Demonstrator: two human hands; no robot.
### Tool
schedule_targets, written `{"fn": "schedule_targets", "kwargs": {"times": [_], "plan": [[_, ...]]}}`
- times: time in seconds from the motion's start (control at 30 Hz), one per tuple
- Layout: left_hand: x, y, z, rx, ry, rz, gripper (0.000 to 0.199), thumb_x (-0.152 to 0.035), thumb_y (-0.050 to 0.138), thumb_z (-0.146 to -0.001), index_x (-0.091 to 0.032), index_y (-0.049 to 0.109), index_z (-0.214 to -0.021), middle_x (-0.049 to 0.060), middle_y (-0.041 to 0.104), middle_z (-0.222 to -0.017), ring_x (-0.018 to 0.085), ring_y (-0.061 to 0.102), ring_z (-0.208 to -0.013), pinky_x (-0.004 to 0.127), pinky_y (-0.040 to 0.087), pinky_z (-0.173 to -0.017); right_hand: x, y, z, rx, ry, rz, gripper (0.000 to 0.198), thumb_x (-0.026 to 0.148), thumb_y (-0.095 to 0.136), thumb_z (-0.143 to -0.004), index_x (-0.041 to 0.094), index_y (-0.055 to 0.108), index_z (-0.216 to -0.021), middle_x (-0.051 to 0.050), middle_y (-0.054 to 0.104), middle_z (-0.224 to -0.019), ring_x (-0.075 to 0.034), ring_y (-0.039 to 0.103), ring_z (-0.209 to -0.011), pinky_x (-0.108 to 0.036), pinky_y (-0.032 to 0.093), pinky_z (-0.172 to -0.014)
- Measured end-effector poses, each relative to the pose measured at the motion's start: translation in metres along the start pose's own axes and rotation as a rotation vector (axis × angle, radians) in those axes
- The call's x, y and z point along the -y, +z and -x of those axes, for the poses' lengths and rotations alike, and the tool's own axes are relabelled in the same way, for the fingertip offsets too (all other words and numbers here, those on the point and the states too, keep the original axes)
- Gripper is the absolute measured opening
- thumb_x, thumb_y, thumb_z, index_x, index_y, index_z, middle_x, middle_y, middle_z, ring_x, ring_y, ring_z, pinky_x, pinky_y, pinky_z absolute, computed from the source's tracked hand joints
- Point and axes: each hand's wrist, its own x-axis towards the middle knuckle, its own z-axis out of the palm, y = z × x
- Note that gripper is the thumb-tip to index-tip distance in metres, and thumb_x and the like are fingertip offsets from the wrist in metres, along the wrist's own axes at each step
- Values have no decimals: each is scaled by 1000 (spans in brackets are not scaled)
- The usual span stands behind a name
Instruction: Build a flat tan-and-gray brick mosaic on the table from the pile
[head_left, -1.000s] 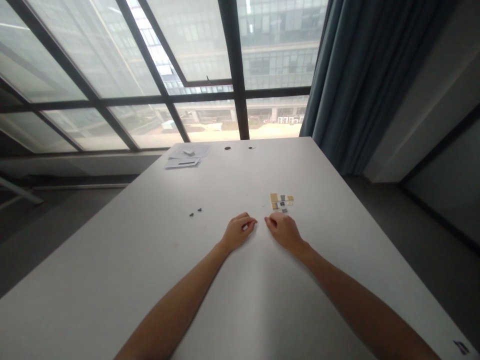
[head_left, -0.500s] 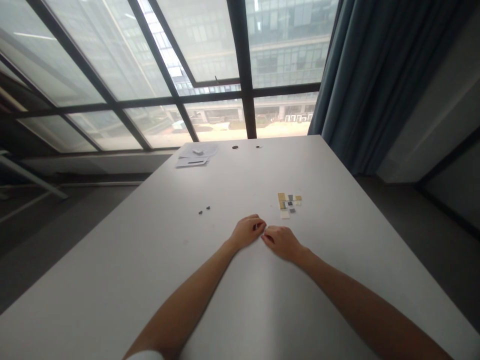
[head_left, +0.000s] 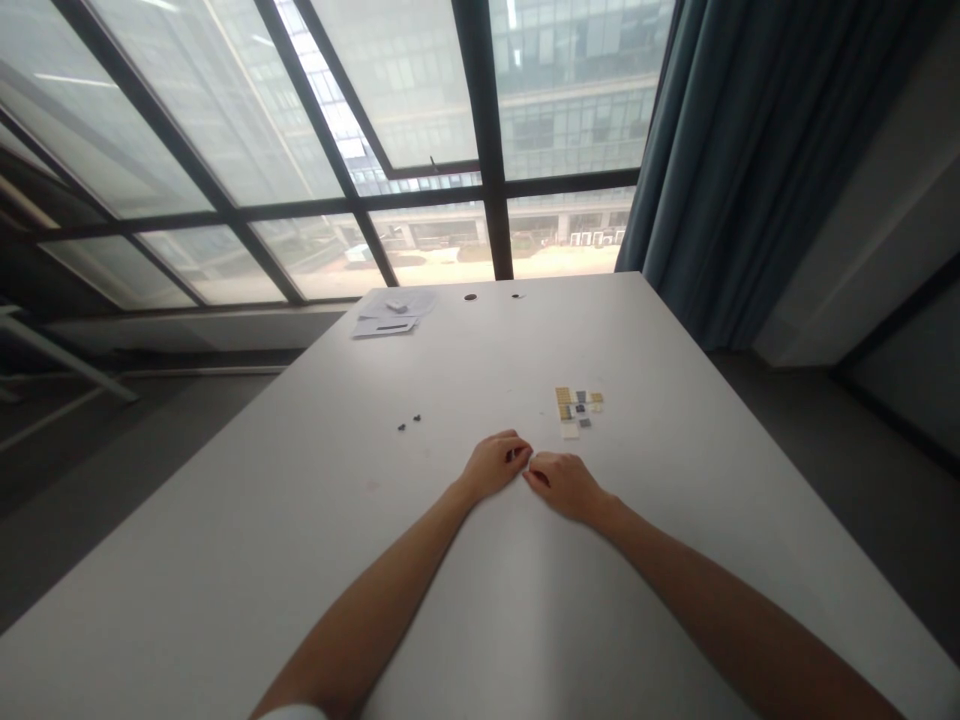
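My left hand [head_left: 496,460] and my right hand [head_left: 561,483] meet just above the white table [head_left: 300,560], fingertips close together. Each has its thumb and fingers pinched inward. Whatever lies between the fingertips is too small or too hidden to name. A little beyond my right hand is a cluster of small flat pieces: a tan plate-like piece [head_left: 563,397], a grey piece [head_left: 585,423], a small black piece [head_left: 580,408] and a cream-coloured square [head_left: 570,431]. Left of my left hand lie two tiny dark parts, one [head_left: 417,418] slightly farther off than the other [head_left: 401,427].
Papers [head_left: 386,325] with a small white object on top lie at the table's far left corner. Two round dark spots, one a cable hole [head_left: 470,297], sit near the far edge. Windows rise behind the table, and a blue curtain [head_left: 712,180] hangs at the right.
Both hands keep the same pinched pose at nearly the same spot. The view has shifted very slightly; nothing on the table has visibly moved.
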Motion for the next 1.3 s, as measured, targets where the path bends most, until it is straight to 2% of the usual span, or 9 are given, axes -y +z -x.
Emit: {"fn": "schedule_targets", "kwargs": {"times": [1.17, 1.3], "plan": [[-2, -1, 0, 7, 3, 22, 23, -28, 53, -92, -21, 76, -90, 2, 67, -84, 13, 59, -74, 25, 43, -70, -6, 4, 0, -14, -16, -15, 26, 28, 53, -97, 19, 64, -75, -2, 68, -78, -13, 56, -69, -26, 29, -65], [-2, -9, 0, -9, -10, 20, 23, -28, 54, -93, -21, 76, -94, 2, 68, -84, 12, 57, -71, 24, 43, -69, -9, 7, 0, -25, -38, -19, 26, 27, 54, -96, 19, 61, -72, -2, 66, -75, -13, 54, -68, -26, 28, -64]]}}
